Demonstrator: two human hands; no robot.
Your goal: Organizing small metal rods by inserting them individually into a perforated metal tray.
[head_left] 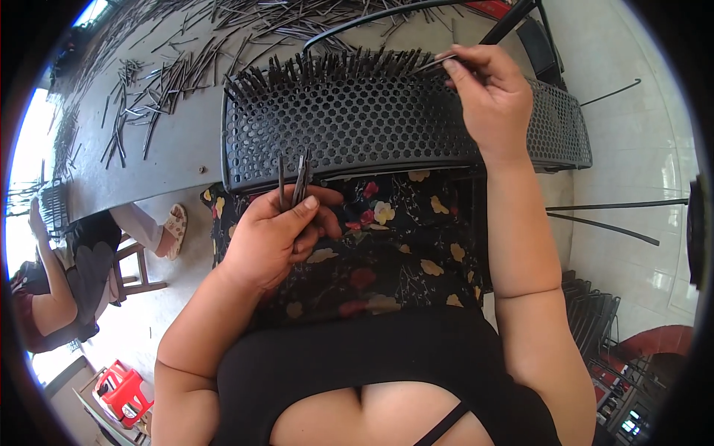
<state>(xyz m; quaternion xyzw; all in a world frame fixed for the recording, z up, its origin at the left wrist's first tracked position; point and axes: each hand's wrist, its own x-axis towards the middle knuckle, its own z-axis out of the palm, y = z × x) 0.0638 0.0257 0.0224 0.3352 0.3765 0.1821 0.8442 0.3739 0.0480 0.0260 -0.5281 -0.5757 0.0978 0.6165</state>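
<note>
A long black perforated panel with round holes lies across in front of me. Many dark thin strips stand up from the holes along its far edge. My left hand, low in front of the panel, is closed around a small bundle of dark strips that point upward. At the far edge, toward the right, my right hand pinches one thin strip beside the end of the standing row. Whether that strip's tip is in a hole I cannot tell.
Loose dark strips lie scattered over the grey table. A curved black rod arches behind the panel. At the left another person sits by the table. A red plastic stool stands lower left; black metal frames are stacked at right.
</note>
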